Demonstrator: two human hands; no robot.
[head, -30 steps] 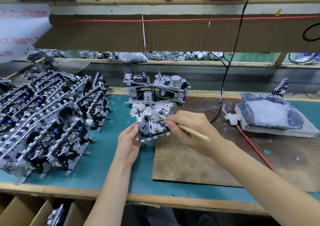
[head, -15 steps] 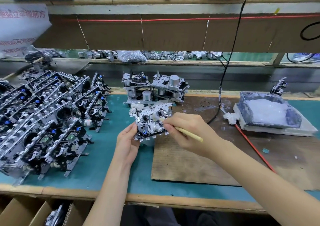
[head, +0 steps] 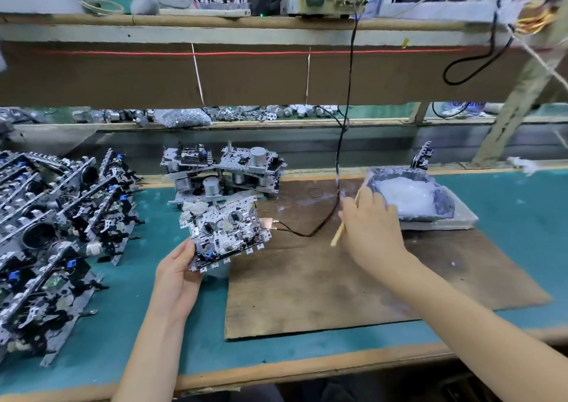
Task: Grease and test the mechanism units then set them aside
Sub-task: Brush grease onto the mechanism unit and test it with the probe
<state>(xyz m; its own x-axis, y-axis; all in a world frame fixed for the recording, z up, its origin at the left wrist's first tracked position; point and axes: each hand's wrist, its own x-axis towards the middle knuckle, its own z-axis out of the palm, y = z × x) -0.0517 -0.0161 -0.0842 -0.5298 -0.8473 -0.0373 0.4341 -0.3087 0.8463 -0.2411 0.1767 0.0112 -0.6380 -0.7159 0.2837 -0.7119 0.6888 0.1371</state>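
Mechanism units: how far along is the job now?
Done, it seems: the rows of units at the left look set aside. In hand: the left hand holds one mechanism unit; the right hand holds the stick by the grease tray. Left: probably the stacked units behind, and testing.

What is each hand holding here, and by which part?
The left hand grips the mechanism unit by its lower-left corner. The right hand holds a wooden stick around its middle, beside the grease tray.
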